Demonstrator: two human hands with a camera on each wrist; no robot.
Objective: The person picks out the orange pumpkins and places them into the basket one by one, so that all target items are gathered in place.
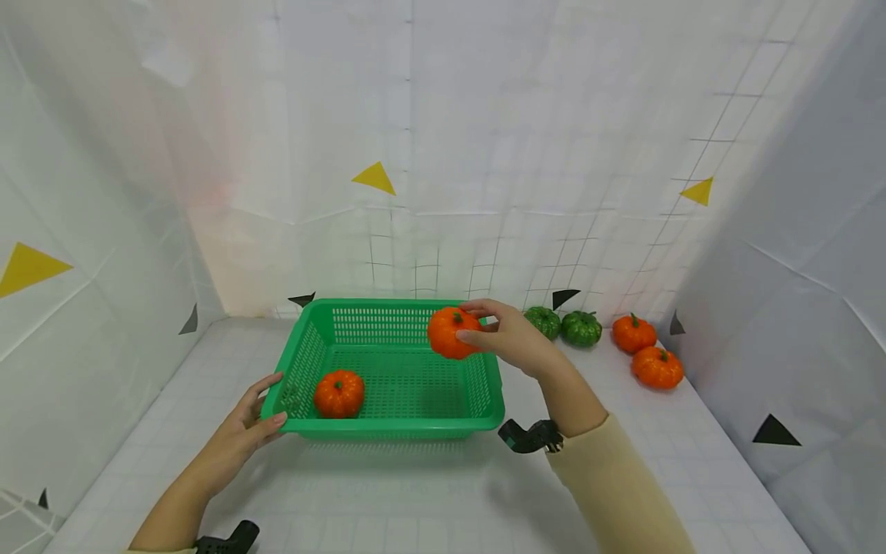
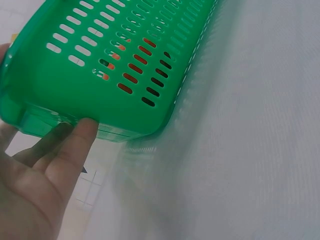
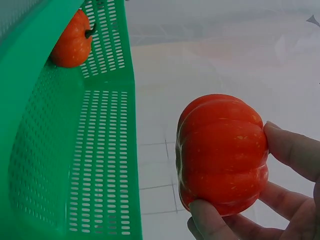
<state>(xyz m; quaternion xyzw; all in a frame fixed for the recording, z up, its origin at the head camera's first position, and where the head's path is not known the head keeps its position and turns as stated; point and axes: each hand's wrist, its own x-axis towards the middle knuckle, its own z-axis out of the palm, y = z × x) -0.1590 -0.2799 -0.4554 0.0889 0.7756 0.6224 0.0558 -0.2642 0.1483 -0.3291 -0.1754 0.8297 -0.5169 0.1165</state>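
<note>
A small orange pumpkin is pinched between the thumb and fingers of my right hand, held up over the right side of a green plastic basket. The right wrist view shows the ribbed side of this pumpkin with fingertips around it. My left hand grips the basket's front left corner, its thumb on the front rim and fingers at the left side. Inside the basket, at the front left, sits another orange pumpkin. Through the slots in the left wrist view, parts of it show orange behind the basket wall.
Two green pumpkins, one of them the right-hand one, stand behind my right hand near the back wall. Farther right are two more orange pumpkins, a rear one and a front one. White sheeting encloses the white table.
</note>
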